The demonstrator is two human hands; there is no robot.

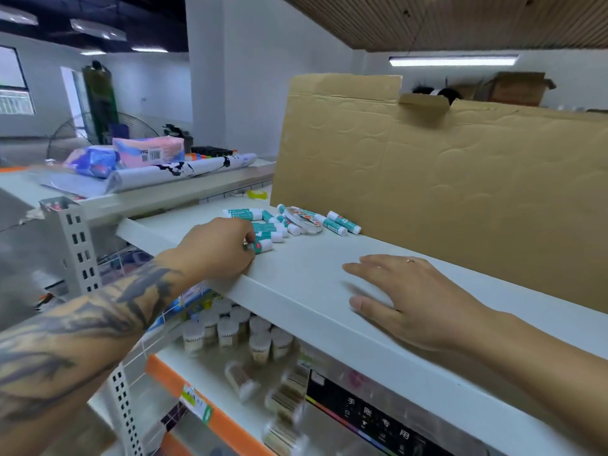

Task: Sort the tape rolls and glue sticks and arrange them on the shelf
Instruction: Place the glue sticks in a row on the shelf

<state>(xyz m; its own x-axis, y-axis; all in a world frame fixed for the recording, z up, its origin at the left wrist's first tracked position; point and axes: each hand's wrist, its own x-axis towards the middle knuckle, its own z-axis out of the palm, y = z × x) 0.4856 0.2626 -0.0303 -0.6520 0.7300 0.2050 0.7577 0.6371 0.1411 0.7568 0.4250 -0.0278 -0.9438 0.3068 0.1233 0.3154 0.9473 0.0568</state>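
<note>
Left hand (218, 246) pinching a glue stick (263, 246), right hand (406, 296) flat, fingers spread — both on the shelf (309, 271).

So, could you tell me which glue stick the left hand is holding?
The nearest glue stick, apart from the pile toward the shelf's front; the left hand pinches it.

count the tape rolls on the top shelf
2 visible. One clear tape roll lies on the glue sticks; a yellowish roll sits further back, left of the cardboard. Others may be hidden.
</note>
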